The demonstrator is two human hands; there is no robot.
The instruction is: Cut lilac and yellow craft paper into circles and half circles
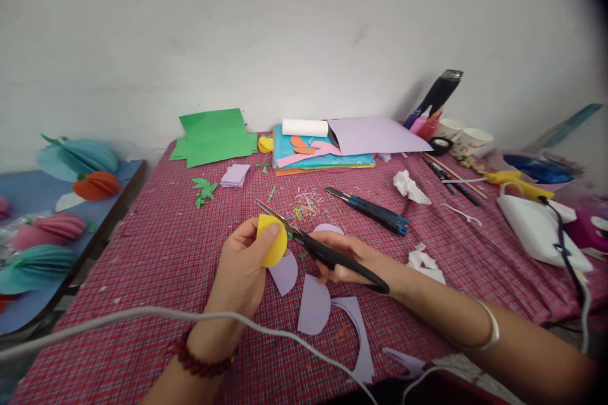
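Between thumb and fingers, my left hand [242, 259] pinches a yellow half-round paper piece [272, 241], with purple paper [284, 273] just below it. My right hand [349, 256] grips black-handled scissors [327, 253]. Their blades lie along the upper right edge of the yellow piece, and I cannot tell whether they touch it. Purple half-round papers [314, 307] lie on the cloth under my hands, one [329, 228] partly behind my right fingers. A curved purple offcut [358, 335] is close by.
A box cutter [370, 210] lies beyond my right hand, near paper scraps [308, 203]. Green sheets [213, 135], a purple sheet [380, 134] and a white roll [304, 128] are along the wall. A yellow glue gun [517, 183] is at right. A white cable [228, 315] crosses in front.
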